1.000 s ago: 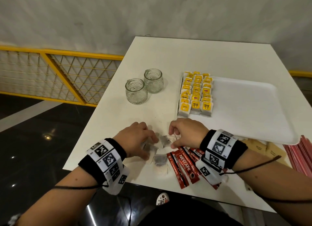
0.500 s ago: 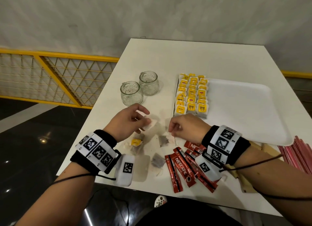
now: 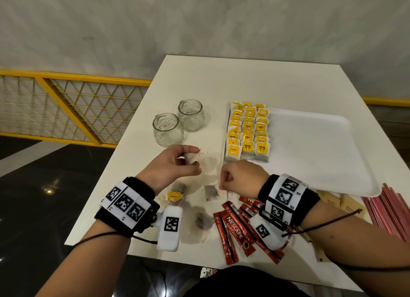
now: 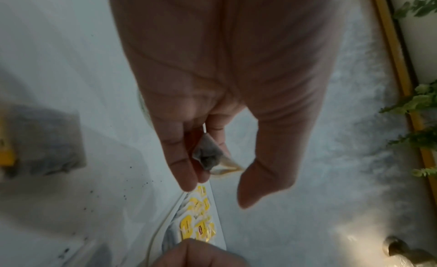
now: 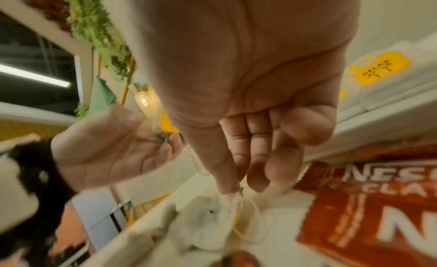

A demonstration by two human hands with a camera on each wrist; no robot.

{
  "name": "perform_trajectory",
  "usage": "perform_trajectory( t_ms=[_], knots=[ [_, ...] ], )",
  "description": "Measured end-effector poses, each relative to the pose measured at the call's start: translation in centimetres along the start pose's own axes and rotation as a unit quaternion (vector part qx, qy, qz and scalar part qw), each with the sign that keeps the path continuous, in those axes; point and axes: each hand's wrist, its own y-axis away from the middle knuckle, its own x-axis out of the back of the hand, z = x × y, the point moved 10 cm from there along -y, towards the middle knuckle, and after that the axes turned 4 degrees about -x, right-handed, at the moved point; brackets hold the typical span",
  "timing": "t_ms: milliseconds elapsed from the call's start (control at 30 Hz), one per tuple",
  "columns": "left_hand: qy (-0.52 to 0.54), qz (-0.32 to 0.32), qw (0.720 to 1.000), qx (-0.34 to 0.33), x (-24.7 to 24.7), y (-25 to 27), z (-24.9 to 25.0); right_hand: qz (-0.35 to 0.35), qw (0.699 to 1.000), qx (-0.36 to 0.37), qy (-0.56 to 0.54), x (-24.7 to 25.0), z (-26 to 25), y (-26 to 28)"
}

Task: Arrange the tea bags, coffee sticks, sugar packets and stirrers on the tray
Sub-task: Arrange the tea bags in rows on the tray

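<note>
My left hand [image 3: 190, 161] is raised a little above the table and pinches a grey tea bag [image 3: 191, 158] between thumb and fingers; the left wrist view shows that tea bag [image 4: 209, 157] in my left hand [image 4: 217, 177]. My right hand [image 3: 221, 181], fingers curled, pinches the string at the top of another tea bag [image 3: 210, 192] lying on the table. In the right wrist view my right hand [image 5: 238, 188] meets that tea bag [image 5: 205, 226]. The white tray [image 3: 315, 145] holds rows of yellow-tagged tea bags [image 3: 247, 132] along its left side.
Two loose tea bags [image 3: 175, 192] [image 3: 200, 219] lie near the table's front edge. Red coffee sticks [image 3: 233, 228] lie under my right wrist. Brown sugar packets [image 3: 341, 201] and red stirrers [image 3: 390, 210] are at the right. Two glass jars [image 3: 168, 129] stand left of the tray.
My left hand has lifted a tea bag off the table and carried it up and away from the pile. My right hand has stayed by the loose tea bags.
</note>
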Motion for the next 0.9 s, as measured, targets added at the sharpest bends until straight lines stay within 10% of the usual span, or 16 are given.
perform_trajectory(
  t_ms=[267, 433, 700, 900],
  knots=[
    [-0.066, -0.006, 0.996, -0.052, -2.3, -0.9, 1.2, -0.043, 0.95, -0.042, -0.307, 2.6, 1.7, 1.9],
    [-0.19, 0.032, 0.968, -0.158, -3.7, -1.5, 3.3, -0.008, 0.863, -0.089, -0.498, 4.2, 3.1, 3.3],
    [-0.106, 0.009, 0.978, -0.181, -7.7, -0.9, 5.0, 0.049, 0.712, -0.141, -0.686, 4.5, 5.3, 4.2],
    [-0.166, 0.067, 0.96, -0.215, -7.4, -0.7, 5.2, 0.034, 0.676, -0.119, -0.727, 4.2, 5.0, 4.4]
  ],
)
